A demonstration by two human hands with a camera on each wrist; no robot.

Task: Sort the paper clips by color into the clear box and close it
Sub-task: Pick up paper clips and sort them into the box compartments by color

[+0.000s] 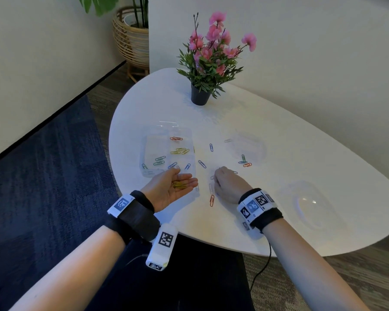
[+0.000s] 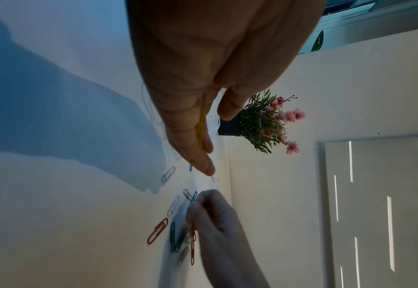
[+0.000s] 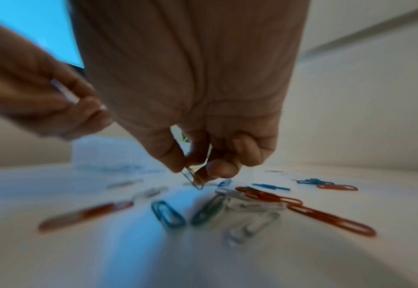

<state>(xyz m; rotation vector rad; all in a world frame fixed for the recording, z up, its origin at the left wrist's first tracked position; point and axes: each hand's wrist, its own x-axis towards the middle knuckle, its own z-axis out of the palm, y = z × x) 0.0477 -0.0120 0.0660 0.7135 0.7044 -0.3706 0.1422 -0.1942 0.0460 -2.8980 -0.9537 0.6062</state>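
While your left hand (image 1: 174,187) cups yellow clips (image 1: 179,185) on loose fingers beside the half-filled, unclosed clear box (image 1: 166,151), your right hand (image 1: 226,181) pinches another off the desk (image 1: 279,153); many remain.

Soft even daylight overhead; right wrist view motion-blurred, left wrist view dim, shadowed.
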